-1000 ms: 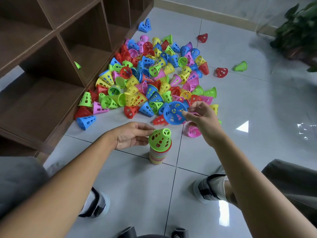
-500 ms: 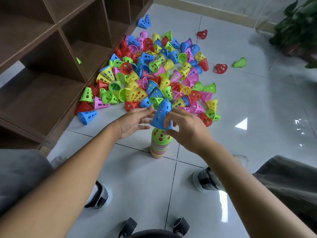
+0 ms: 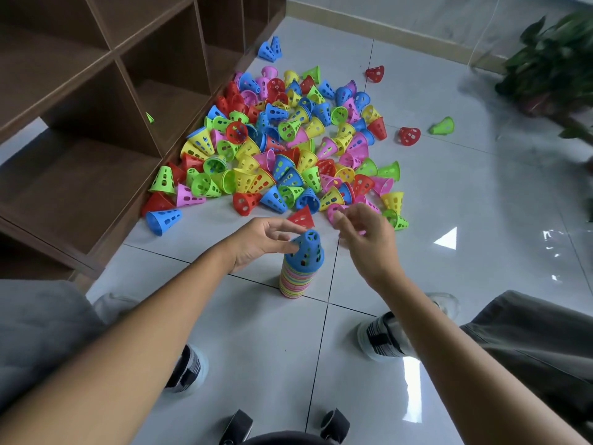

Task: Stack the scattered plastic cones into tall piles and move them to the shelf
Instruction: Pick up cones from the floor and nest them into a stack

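While a blue cone (image 3: 306, 247) sits on top of the striped stack (image 3: 296, 279) at the middle of the head view, the left hand (image 3: 261, 244) rests its fingertips against that cone's left side, fingers loosely bent, its grip closed on nothing. The right hand (image 3: 364, 234) hovers just at two o'clock from the stack, fingers relaxed and apart, its grip empty. The scattered cones (image 3: 288, 149) lie in a heap on the tiled floor (image 3: 481, 203) at twelve o'clock, touching the foot of the wooden shelf (image 3: 80, 123) at ten o'clock. A red cone (image 3: 301, 217) lies just beyond the stack. A plant (image 3: 552, 65) stands at two o'clock.
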The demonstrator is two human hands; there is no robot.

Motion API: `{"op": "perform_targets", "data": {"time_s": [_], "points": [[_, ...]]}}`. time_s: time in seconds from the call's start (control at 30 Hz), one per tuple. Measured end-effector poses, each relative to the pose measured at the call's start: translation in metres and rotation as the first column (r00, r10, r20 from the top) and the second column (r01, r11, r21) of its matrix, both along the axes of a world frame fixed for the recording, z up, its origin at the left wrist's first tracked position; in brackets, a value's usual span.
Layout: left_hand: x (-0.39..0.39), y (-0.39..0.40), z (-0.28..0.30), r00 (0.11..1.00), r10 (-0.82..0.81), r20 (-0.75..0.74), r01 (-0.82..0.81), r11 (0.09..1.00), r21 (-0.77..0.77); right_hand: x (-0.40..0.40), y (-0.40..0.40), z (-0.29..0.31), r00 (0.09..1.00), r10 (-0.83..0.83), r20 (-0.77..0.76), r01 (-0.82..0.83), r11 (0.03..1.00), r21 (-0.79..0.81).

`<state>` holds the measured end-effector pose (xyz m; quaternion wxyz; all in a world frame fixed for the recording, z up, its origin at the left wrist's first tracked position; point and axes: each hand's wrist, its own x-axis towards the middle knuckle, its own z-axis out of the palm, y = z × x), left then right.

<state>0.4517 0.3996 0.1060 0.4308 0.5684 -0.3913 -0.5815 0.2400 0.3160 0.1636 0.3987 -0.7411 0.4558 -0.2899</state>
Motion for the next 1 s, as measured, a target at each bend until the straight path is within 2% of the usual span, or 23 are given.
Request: {"op": "perform_targets", "data": {"time_s": [0.07, 0.1, 0.17, 0.2, 0.27, 0.33, 0.4, 0.5, 0.6, 0.77, 0.87, 1.0], "points": [[-0.005, 0.004, -0.005, 0.999, 0.024, 0.038, -0.024, 1.000, -0.002, -0.006, -0.004, -0.013, 0.995, -0.001, -0.098, 0.020, 0.982, 0.189], [-0.007, 0.006, -0.007, 0.998, 0.043, 0.034, -0.043, 0.999, -0.006, -0.008, -0.004, -0.019, 0.995, 0.030, -0.100, 0.008, 0.934, 0.356], [-0.013, 0.012, -0.009, 0.997, 0.072, 0.011, -0.072, 0.997, 0.016, -0.013, 0.003, -0.030, 0.997, 0.069, -0.018, -0.037, 0.723, 0.690], [-0.017, 0.015, -0.010, 0.998, 0.069, 0.006, -0.070, 0.997, 0.037, -0.015, 0.007, -0.036, 0.998, 0.063, 0.024, -0.058, 0.612, 0.788], [-0.024, 0.021, -0.015, 0.999, 0.045, -0.016, -0.043, 0.996, 0.083, -0.018, 0.016, -0.049, 0.996, 0.019, 0.085, -0.085, 0.438, 0.895], [-0.028, 0.026, -0.022, 0.996, 0.052, -0.071, -0.044, 0.993, 0.106, -0.015, 0.022, -0.055, 0.993, -0.018, 0.115, -0.101, 0.360, 0.927], [-0.031, 0.027, -0.028, 0.993, 0.087, -0.084, -0.080, 0.993, 0.088, -0.008, 0.026, -0.054, 0.985, -0.019, 0.170, -0.151, 0.375, 0.915], [-0.035, 0.023, -0.032, 0.993, 0.122, -0.007, -0.122, 0.992, 0.038, -0.001, 0.021, -0.053, 0.964, -0.077, 0.254, -0.196, 0.435, 0.879], [-0.041, 0.014, -0.036, 0.982, 0.187, 0.011, -0.187, 0.982, 0.009, 0.000, 0.004, -0.059, 0.955, -0.074, 0.288, -0.225, 0.451, 0.863], [-0.053, -0.018, -0.044, 0.955, 0.297, -0.011, -0.297, 0.955, -0.010, -0.001, -0.046, -0.072, 0.957, 0.022, 0.289, -0.256, 0.530, 0.809], [-0.056, -0.033, -0.048, 0.938, 0.344, -0.032, -0.344, 0.939, 0.004, 0.003, -0.076, -0.076, 0.957, 0.115, 0.266, -0.286, 0.525, 0.801], [-0.055, -0.054, -0.049, 0.937, 0.349, -0.004, -0.349, 0.937, -0.006, 0.008, -0.109, -0.082, 0.959, 0.159, 0.237, -0.285, 0.506, 0.814]]}}
